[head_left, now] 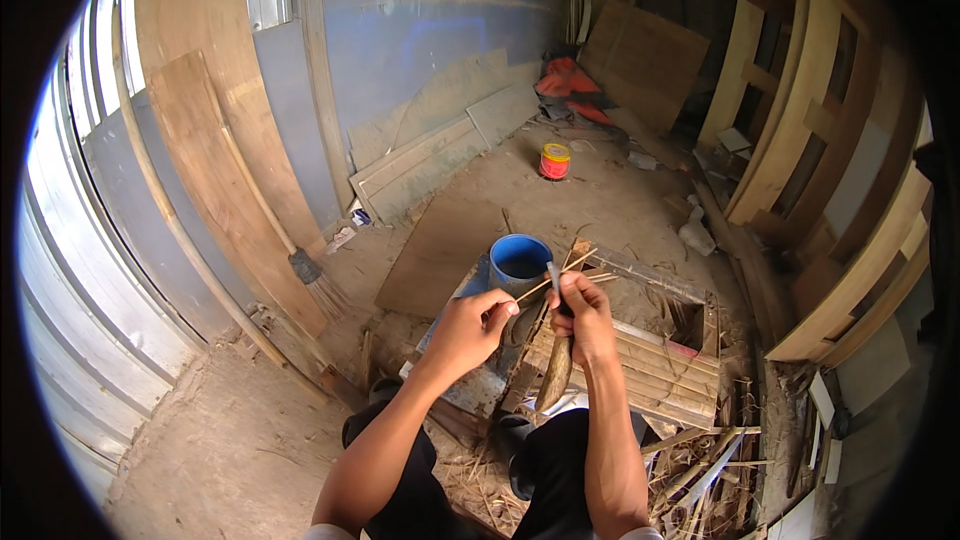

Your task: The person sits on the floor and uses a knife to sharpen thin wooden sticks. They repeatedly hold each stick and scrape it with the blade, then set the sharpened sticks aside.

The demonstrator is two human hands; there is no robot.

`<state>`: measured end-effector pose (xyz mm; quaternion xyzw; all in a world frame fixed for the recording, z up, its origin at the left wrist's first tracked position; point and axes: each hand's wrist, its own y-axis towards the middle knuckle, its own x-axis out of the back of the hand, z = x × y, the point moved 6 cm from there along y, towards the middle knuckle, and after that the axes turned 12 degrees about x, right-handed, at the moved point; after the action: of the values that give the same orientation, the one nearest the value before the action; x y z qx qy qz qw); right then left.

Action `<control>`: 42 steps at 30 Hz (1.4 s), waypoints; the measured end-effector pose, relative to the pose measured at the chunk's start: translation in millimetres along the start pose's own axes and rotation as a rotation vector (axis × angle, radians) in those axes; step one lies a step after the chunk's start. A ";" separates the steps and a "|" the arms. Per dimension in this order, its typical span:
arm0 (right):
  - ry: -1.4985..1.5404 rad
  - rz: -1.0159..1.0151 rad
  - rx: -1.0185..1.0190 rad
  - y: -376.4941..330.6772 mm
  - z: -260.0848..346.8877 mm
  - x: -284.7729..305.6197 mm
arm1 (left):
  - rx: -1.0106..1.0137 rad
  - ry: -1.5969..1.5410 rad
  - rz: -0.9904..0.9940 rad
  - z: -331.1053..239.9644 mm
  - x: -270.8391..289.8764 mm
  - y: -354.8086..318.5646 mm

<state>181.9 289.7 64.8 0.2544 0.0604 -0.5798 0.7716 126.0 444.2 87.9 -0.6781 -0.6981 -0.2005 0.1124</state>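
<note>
A thin stick (533, 290), apparently a bamboo strip, is pinched between the thumb and fingers of my left hand (466, 333) and slants up to the right. My right hand (588, 318) is closed round a knife whose long wooden handle (555, 377) hangs down toward my lap. The short grey blade (553, 274) points up and meets or crosses the stick; whether it cuts in I cannot tell. Just beyond my hands stands a blue bucket (499, 275), its inside dark. Under my right hand lies a low slatted wooden frame (650, 372) with more thin strips on it.
Shavings and split pieces (700, 475) litter the ground by my feet. A red and yellow can (554, 162) stands on the dirt floor ahead. At left a broom (310, 275) and a long pole (165, 190) lean on the wall; wooden frames (800, 100) stand at right.
</note>
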 end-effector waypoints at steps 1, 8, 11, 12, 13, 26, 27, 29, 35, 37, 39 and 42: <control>-0.031 -0.008 -0.068 -2.5 -4.4 -1.1 | -0.099 0.169 -0.160 -6.9 2.9 -3.5; 0.122 0.022 -0.127 -6.5 -4.4 -10.8 | -0.281 0.122 -0.259 -17.7 9.7 -6.1; 0.106 -0.117 -0.086 -2.1 3.0 3.2 | -0.247 0.150 -0.186 -14.1 11.1 -5.9; 0.154 -0.153 -0.056 -2.2 5.7 6.1 | -0.222 0.171 -0.161 -12.4 11.0 -5.8; 0.195 -0.192 -0.058 -2.4 5.1 7.7 | -0.262 0.202 -0.182 -14.6 12.7 -7.3; 0.243 -0.105 -0.094 -1.3 5.1 19.3 | -0.289 0.224 -0.157 -14.2 21.7 -19.0; 0.226 -0.129 -0.138 -3.9 2.0 19.2 | -0.227 0.218 -0.115 -10.8 19.9 -17.2; 0.170 0.066 -0.159 -10.3 -1.6 0.5 | -0.182 0.085 -0.036 -8.4 18.0 -15.8; 0.073 0.184 -0.167 -20.9 -1.8 -28.6 | -0.001 -0.152 0.165 1.9 15.7 -11.2; 0.059 0.182 -0.193 -20.5 1.5 -28.2 | 0.099 -0.284 0.262 7.3 13.5 -10.0; 0.040 0.162 -0.195 -19.2 4.5 -25.7 | 0.244 -0.445 0.375 14.1 8.7 -9.2; -0.002 0.129 -0.179 -17.8 5.6 -22.8 | 0.309 -0.524 0.434 17.4 5.6 -7.0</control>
<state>156.9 303.3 72.7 0.1874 0.0947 -0.5214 0.8271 120.8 456.7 73.9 -0.8135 -0.5653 0.1163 0.0708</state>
